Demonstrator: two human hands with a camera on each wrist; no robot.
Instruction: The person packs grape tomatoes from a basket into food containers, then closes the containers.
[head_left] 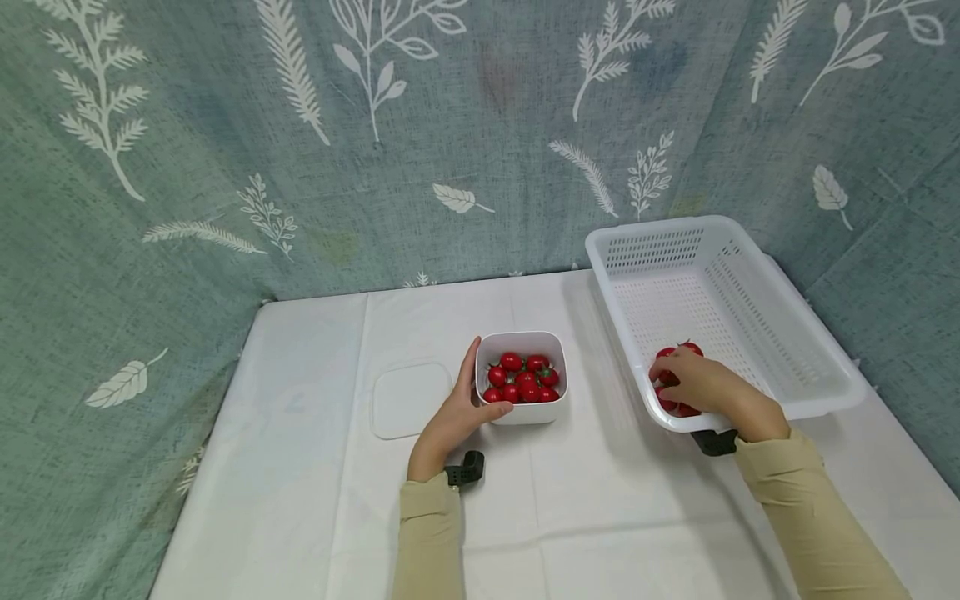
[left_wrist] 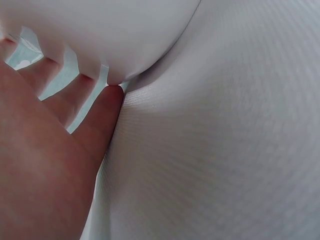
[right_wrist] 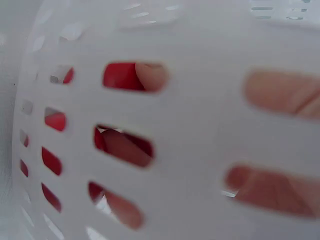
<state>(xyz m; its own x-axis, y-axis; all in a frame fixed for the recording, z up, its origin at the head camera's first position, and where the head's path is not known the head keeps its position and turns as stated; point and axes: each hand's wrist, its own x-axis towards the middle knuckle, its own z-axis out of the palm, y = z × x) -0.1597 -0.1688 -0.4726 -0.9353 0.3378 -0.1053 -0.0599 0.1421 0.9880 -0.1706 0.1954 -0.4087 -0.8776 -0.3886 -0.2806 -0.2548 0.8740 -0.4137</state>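
Around the near left corner of a white box (head_left: 523, 414), the left hand (head_left: 459, 412) lies with its fingers stretched up along one wall and its thumb laid across the front. It touches the box from outside — in the left wrist view the fingers are spread with gaps between them, the tips against its smooth side. Just beyond the thumb, inside the box, sits a pile of small red tomatoes (head_left: 528, 389), some with green stems.

Well off to the other side, the right hand (head_left: 697, 379) reaches down into a white basket (head_left: 678, 292), in its near left corner. Its fingers are bent down among more red tomatoes (head_left: 686, 410) and touch them; seen through the slots in the right wrist view, fingers and red skins overlap, so I cannot tell whether one is actually gripped. Beyond that hand, the slotted basket stretches away, its floor a fine mesh.

Left of the left hand, near it, a pale square lid (head_left: 408, 400) lies flat on the white tablecloth (head_left: 300, 433). Behind both wrists come beige sleeves (head_left: 429, 537), and past the hands hangs a green curtain (head_left: 495, 158) with white leaves.
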